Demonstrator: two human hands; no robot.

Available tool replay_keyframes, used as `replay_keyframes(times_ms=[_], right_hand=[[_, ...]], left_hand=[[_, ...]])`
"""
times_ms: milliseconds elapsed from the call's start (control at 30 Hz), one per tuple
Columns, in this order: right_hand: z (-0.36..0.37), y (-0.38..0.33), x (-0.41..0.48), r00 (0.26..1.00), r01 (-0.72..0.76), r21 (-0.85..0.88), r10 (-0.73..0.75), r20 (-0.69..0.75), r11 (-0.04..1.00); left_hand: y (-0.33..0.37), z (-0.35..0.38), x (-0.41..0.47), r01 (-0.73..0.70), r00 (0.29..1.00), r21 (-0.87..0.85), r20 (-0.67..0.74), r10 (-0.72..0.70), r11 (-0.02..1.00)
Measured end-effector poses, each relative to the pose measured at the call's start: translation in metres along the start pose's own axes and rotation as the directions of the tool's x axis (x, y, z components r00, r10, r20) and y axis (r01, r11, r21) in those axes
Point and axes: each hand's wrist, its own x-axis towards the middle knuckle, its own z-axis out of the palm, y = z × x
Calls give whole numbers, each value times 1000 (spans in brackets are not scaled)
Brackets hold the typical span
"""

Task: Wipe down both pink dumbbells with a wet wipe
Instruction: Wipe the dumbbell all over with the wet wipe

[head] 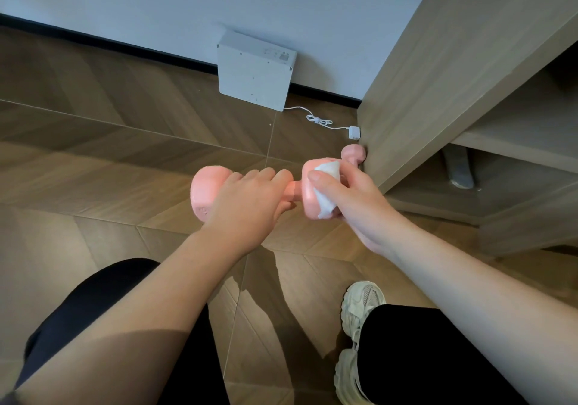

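My left hand [250, 199] grips the handle of a pink dumbbell [208, 190], holding it level above the wooden floor. Against the dumbbell's right head my right hand [350, 195] presses a white wet wipe [327, 182], with thumb and fingers curled around the wipe and the head. A second pink dumbbell [353, 154] lies on the floor just behind, against the side of the wooden cabinet; only one of its heads shows, the remainder is hidden by my right hand.
A wooden shelf cabinet [444, 76] fills the right side. A white flat device [255, 71] leans on the wall, its cable and plug [354, 132] lying on the floor. My knees and a white sneaker [356, 335] are below. Herringbone floor [93, 154] spreads left.
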Motion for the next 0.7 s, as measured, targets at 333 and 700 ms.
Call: replay_keyframes(times_ms=[333, 700], right_hand=[[11, -28, -2, 980, -22, 221, 65, -187, 975], [46, -23, -12, 989, -105, 233, 76, 129, 967]], left_hand=[[12, -19, -8, 453, 824, -854, 291, -487, 256], [-8, -29, 19, -266, 657, -421, 579, -482, -867]])
